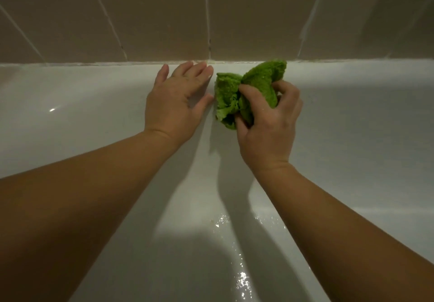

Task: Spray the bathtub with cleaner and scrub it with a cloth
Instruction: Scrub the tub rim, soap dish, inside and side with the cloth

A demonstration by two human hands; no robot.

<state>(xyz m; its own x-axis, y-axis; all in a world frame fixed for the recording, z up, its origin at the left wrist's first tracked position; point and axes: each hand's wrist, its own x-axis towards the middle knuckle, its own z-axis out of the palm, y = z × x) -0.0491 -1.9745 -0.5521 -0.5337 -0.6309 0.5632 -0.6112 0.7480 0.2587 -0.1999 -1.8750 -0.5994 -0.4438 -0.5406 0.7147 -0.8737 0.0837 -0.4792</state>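
Centre frame: right hand (267, 123) bunches the crumpled green cloth (244, 90) against the glossy white bathtub wall (352, 113) for scrubbing, while the flat, open-fingered left hand (178, 99) braces alongside.

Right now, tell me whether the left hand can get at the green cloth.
Probably yes. The left hand lies flat and open on the bathtub wall, right beside the green cloth, with nothing between them. The right hand grips the cloth's lower right part, but its left edge stays free.
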